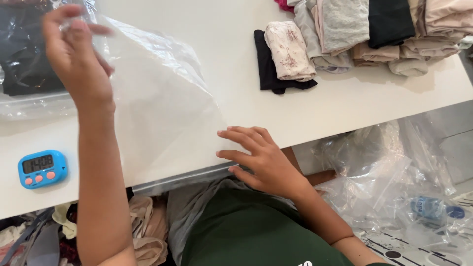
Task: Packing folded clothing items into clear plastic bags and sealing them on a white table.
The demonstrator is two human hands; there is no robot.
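Clear plastic bag: large, thin, translucent, faintly creased, zip strip along its near edge at the bench front. It lies across the white bench, far corner lifted.

Far left: second clear bag holding a dark folded garment. Near it, a small blue timer, rounded, with pink buttons.

Left hand: raised, grip pinching the lifted corner of the plastic bag between thumb and fingertips.

Right hand: flat on the bag's near right edge, fingers spread, pressing it to the bench.

Right, far side: folded clothes in rows, soft knit, beige, grey, black, one pale floral piece on a black one.

Floor, right: crumpled clear bags.
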